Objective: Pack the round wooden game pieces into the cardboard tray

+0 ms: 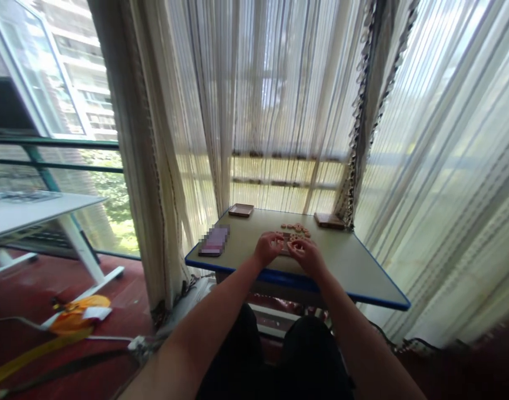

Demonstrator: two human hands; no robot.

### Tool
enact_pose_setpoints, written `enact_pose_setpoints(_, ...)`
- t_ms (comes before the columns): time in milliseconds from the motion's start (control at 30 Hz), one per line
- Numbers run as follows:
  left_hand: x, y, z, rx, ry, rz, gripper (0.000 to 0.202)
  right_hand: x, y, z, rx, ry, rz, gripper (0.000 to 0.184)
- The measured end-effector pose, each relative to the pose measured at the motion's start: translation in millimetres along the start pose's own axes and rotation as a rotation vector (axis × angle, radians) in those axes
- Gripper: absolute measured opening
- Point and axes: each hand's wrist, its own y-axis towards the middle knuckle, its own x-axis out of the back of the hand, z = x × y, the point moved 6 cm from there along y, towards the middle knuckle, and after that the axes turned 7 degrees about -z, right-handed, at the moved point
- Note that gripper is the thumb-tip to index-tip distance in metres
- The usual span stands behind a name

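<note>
My left hand (268, 248) and my right hand (303, 253) rest close together on a small beige table with a blue edge (279, 275). Both have their fingers curled around small round wooden pieces, too small to name. More of these round pieces (295, 228) lie scattered just beyond my fingers. A shallow wooden tray (240, 209) sits at the table's far left corner. A dark wooden box (329, 220) stands at the far right. A dark flat object (214, 241), blurred out, lies on the left side of the table.
Sheer striped curtains (279, 100) hang behind and to the right of the table. A white folding table (38, 208) stands at the left by the window railing. Yellow cloth and cables (77, 311) lie on the red floor at the lower left.
</note>
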Motion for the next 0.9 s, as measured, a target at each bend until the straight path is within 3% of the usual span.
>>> enact_pose_setpoints(367,-3.5,-2,22,0.169,-0.101,0.114,0.028,-13,12,-1,0.045,-0.126,-0.042,0.027)
enact_pose_setpoints(600,-7.2,-7,22,0.144,-0.125,0.196,0.034,-22,-1,-4,0.192,-0.157,-0.075,0.024)
enact_pose_setpoints(900,-4.2,-8,22,0.145,-0.091,0.196,0.028,-28,0,-4,0.185,-0.23,-0.106,0.026)
